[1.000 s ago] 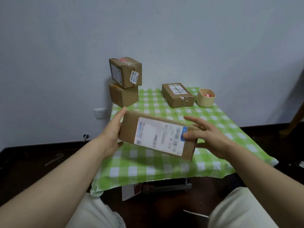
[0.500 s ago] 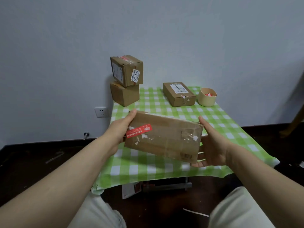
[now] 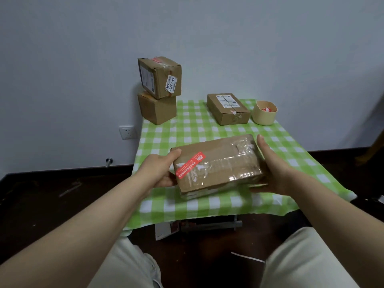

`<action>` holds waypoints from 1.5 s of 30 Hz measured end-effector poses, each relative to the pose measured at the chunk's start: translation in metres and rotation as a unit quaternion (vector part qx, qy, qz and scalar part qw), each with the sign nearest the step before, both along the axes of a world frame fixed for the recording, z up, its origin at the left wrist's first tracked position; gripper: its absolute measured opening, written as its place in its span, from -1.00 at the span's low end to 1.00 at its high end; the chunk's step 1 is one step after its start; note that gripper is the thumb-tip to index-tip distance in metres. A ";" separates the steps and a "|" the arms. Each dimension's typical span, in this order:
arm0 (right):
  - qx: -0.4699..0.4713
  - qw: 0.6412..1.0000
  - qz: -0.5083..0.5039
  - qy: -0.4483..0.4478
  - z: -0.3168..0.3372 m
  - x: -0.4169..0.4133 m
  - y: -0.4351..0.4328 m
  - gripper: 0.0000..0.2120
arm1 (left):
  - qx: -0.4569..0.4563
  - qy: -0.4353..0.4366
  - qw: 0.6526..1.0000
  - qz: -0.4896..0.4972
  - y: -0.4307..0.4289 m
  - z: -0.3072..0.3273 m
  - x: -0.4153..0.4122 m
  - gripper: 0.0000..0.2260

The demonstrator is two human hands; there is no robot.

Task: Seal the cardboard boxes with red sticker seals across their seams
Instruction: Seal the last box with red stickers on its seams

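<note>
I hold a flat cardboard box point(image 3: 220, 163) over the near half of the table, taped side up. A red sticker seal point(image 3: 190, 165) lies across its seam near the left end. My left hand point(image 3: 160, 170) grips the box's left end, thumb on top. At the right end, my right hand point(image 3: 272, 169) cups the box from the side and below. A small flat box point(image 3: 227, 109) lies at the back of the table. Two boxes are stacked at the back left, the upper box point(image 3: 160, 76) tilted on the lower box point(image 3: 156, 108).
A beige cup point(image 3: 264, 113) with red stickers inside stands at the back right. The green checked tablecloth point(image 3: 193, 129) covers a low table against a white wall. A wall socket point(image 3: 127, 132) is at the left. My knees are below the table's near edge.
I turned the box over from its white-label side to its taped side with the red seal, then lowered and levelled it closer to the table.
</note>
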State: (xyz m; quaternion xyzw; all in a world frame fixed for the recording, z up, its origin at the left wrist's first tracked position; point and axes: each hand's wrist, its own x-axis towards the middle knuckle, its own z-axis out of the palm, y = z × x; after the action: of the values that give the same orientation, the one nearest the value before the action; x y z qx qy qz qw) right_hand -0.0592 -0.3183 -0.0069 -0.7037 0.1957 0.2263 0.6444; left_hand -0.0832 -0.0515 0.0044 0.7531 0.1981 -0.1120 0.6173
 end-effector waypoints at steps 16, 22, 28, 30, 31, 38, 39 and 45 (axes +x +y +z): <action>0.085 0.984 0.044 -0.149 0.032 0.020 0.036 -0.51 | -0.043 0.068 0.976 -0.200 0.002 0.009 0.009 -0.43; -0.091 0.981 0.098 -0.142 0.022 -0.009 0.064 0.28 | -0.142 0.068 0.987 -0.027 -0.013 -0.006 0.006 -0.59; -0.387 0.855 0.245 -0.242 0.012 -0.028 0.092 0.36 | -0.172 0.109 0.979 -0.023 -0.018 -0.010 0.003 -0.33; -0.417 0.835 0.246 -0.263 0.011 -0.024 0.088 0.29 | -0.110 0.133 0.984 -0.053 -0.016 -0.004 -0.004 -0.30; -0.407 0.838 0.246 -0.267 0.009 -0.020 0.084 0.26 | -0.045 0.141 0.987 -0.068 -0.012 0.000 -0.008 -0.29; -0.379 0.811 0.359 -0.265 -0.001 -0.008 0.049 0.36 | 0.349 -0.230 0.907 -0.057 0.005 0.005 -0.003 -0.80; -0.371 0.811 0.372 -0.257 -0.001 -0.007 0.047 0.38 | 0.363 -0.260 0.890 -0.090 0.002 0.004 -0.002 -0.84; -0.337 0.831 0.306 -0.320 0.022 0.000 0.046 -0.23 | 0.463 -0.264 0.791 -0.301 -0.006 -0.023 0.011 -0.56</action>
State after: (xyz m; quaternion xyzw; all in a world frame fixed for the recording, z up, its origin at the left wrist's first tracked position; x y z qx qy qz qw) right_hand -0.0589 -0.2726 0.0150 -0.9342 -0.1829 0.0939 0.2915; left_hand -0.0717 -0.0579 -0.0185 0.9705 -0.1813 0.0160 0.1579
